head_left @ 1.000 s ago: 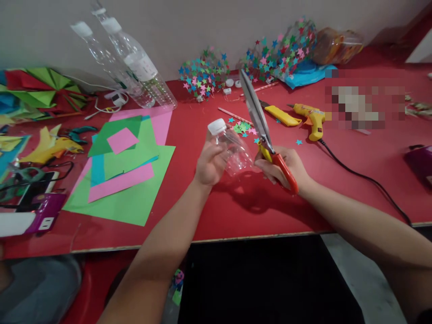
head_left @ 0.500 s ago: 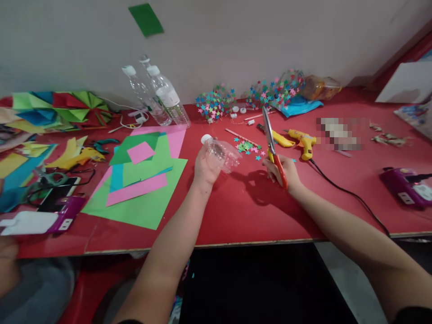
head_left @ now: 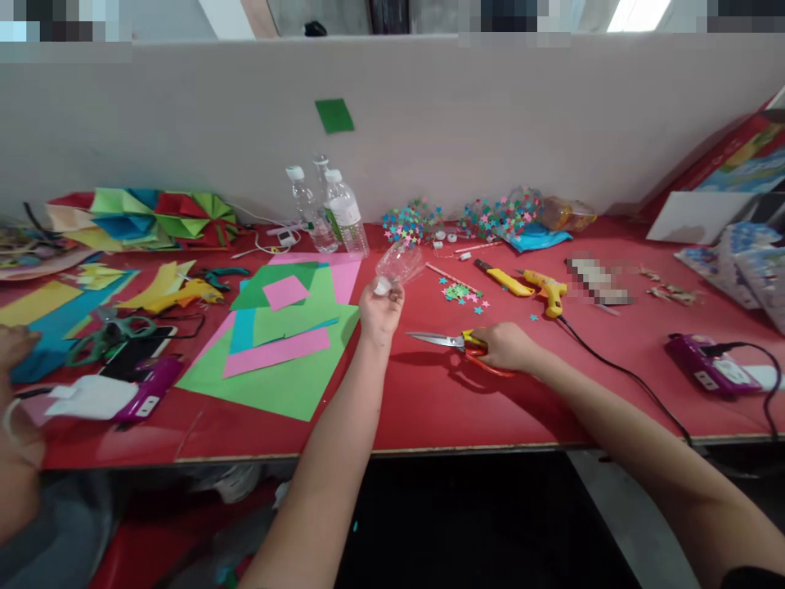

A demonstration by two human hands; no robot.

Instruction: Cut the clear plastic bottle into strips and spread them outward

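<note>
My left hand is closed round the capped neck of a small clear plastic bottle, which tilts up and away over the red table. To its right, my right hand grips the orange-and-yellow handles of a pair of scissors. The scissors lie flat on the table with their blades closed and pointing left, just below my left hand.
Green and pink paper sheets lie left of my hands. Water bottles stand at the back wall. A yellow cutter, a glue gun with its cord, paper stars and a purple device lie right. Another person's hand is at far left.
My right hand has lowered the scissors from upright to flat on the table. My left hand has turned the bottle so its cap points down. The view has pulled back and up.
</note>
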